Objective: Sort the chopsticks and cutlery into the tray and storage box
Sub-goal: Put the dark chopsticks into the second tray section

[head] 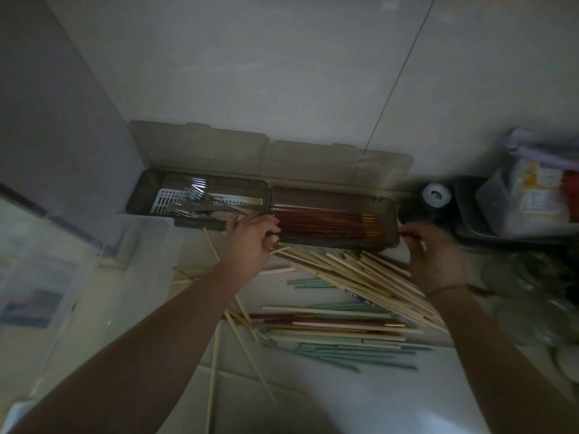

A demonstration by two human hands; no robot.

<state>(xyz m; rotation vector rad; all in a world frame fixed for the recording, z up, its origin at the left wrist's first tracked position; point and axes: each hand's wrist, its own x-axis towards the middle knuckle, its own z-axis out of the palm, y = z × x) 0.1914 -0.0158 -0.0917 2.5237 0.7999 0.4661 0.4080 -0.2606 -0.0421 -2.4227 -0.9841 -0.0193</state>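
2 hands work at the storage box (pixel 388 214): the left hand (pixel 250 242) and right hand (pixel 434 255) each pinch an end of a dark red chopstick (pixel 404 234) along its front edge, probably to lay it level beside the red ones inside. Pale chopsticks (pixel 360 277) lie heaped on the bench just before the box; cutlery (pixel 194 195) sits in its left compartment.

- 1 head-worn, wide-angle view looks forward and steeply down from above both forearms.
- It faces the pale wall (pixel 250 73); the smoky translucent plastic storage box (pixel 332 242) sits mid-frame.
- Both hands are close; the edges blur.
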